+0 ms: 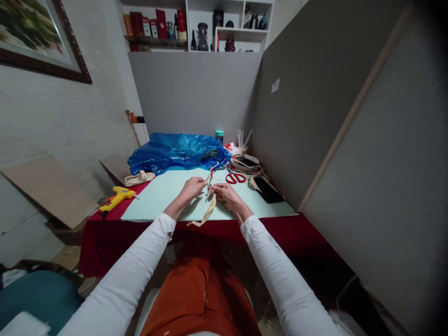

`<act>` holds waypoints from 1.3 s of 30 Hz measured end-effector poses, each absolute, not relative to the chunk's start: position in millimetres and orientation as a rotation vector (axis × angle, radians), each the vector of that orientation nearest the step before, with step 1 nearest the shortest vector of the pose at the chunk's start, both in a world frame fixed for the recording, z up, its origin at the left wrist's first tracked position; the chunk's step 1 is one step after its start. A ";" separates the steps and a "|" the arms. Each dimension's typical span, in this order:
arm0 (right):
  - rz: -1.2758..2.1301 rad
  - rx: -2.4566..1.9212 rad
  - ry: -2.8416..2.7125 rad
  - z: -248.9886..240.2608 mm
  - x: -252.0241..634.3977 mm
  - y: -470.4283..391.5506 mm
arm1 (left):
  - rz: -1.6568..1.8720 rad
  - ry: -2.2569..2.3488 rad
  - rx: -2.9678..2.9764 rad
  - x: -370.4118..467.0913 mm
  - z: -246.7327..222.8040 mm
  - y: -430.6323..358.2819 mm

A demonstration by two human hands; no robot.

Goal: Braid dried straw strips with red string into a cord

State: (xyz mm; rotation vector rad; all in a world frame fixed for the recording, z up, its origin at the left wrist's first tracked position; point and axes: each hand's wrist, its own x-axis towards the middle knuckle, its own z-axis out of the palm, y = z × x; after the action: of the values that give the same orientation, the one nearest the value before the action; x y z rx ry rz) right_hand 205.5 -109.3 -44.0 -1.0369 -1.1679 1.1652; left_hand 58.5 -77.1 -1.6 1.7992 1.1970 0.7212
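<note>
A thin plaited-looking strand (211, 174) of pale, straw-like material with red in it stands up between my hands, over the pale board. My right hand (225, 192) is closed, its thumb and fingertips pinching the strand's lower part. From the left, my left hand (194, 187) meets it with fingertips pinched together at its side; the exact contact is too small to make out. A wide dry, husk-like strip (209, 211) hangs below the fingers and curls toward the table's front edge. Red-handled scissors (235, 178) lie just beyond my right hand.
A crumpled blue plastic bag (175, 151) covers the back of the pale board (150, 205). At left are a yellow glue gun (117, 199) and a woven straw slipper (140, 178). A dark phone-like slab (268, 190) and a round tray (245, 163) sit right, beside a grey partition (308, 93).
</note>
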 end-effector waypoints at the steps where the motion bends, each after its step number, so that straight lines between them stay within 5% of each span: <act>1: 1.175 -1.033 -1.179 -44.2 206.1 -109.5 | 0.680 1.125 1.761 60.5 -4.0 -72.6; 10: 1.100 -1.143 -1.327 -48.6 206.5 -109.3 | 0.466 0.823 1.500 65.7 -21.3 -51.1; 23: 0.655 -1.513 -1.401 -51.4 194.6 -109.5 | 0.501 0.964 1.514 65.9 -22.3 -57.7; 39: 0.587 -1.605 -1.648 -39.3 195.7 -122.7 | 0.484 1.001 1.440 66.9 -16.7 -57.0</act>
State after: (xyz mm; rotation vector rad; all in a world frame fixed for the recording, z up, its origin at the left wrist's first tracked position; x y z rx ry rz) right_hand 195.7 -122.7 -39.3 -1.6048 -1.6481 0.5868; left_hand 66.9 -57.0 -16.7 1.4396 1.0012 0.4838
